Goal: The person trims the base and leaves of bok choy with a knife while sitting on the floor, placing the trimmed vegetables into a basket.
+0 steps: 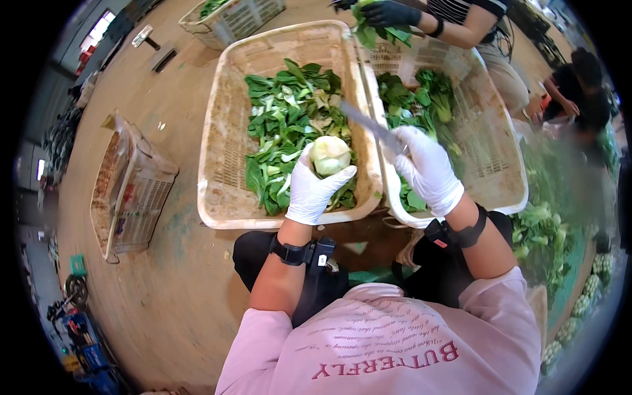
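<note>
My left hand (308, 195), in a white glove, grips a head of bok choy (330, 155) with its pale round base turned up. Its leaf end is hidden by the fingers and palm. A knife (368, 124) is held in my right hand (428, 172), also gloved in white; its blade slants up and left, a little right of the bok choy and apart from it. Beneath my left hand, loose green leaves and pale stalk pieces (280, 131) lie in a worn off-white plastic crate (209, 158).
A second crate (520, 178) with greens adjoins on the right. Across it, a co-worker's black-gloved hand (390, 13) holds leafy greens. Bok choy heads (540, 227) are piled at the right. Another crate (141, 197) stands at left, one more (240, 23) at the back.
</note>
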The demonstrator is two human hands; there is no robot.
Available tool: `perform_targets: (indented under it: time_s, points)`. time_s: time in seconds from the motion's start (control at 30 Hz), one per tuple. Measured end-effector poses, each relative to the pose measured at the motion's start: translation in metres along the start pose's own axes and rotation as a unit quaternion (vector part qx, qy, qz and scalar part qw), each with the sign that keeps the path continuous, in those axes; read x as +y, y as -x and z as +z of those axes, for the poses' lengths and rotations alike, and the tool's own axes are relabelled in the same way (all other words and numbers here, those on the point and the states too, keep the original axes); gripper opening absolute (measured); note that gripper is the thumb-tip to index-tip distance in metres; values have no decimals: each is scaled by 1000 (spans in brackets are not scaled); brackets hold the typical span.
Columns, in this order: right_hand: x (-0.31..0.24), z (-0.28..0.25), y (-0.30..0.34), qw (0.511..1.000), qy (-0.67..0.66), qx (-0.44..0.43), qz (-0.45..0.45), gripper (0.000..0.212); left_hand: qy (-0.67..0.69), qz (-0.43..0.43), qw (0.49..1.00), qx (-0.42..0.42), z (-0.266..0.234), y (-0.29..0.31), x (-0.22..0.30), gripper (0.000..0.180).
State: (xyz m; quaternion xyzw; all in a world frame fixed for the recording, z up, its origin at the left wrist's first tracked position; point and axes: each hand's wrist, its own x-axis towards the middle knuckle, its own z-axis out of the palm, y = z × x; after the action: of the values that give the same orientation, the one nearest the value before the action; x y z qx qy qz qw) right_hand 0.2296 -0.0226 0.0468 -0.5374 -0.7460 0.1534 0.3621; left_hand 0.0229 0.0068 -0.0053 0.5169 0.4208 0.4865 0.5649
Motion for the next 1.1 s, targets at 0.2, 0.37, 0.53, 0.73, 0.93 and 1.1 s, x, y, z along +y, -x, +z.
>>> perform_targets:
  time_s: [0.2,0.37,0.53,0.73,0.93,1.1]
  points:
    - [-18,44,1,983,155,-58,-80,13,-217,56,974,-30,-19,11,-10,49]
    - [-15,50,-3,983,153,-67,-77,12,-126,24,991,-41,-15,11,-14,43]
    - [49,50,-31,908,249,-274,198,24,-125,108,986,-29,-16,20,-13,55]
    - [4,51,-19,873,-386,-153,254,42,-269,79,958,62,-18,5,-26,62]
    - [22,69,-5,896,-411,-36,162,52,-494,343,778,181,4,8,3,63]
    - [26,65,-11,811,-551,31,195,49,-272,83,956,-68,2,16,-8,40]
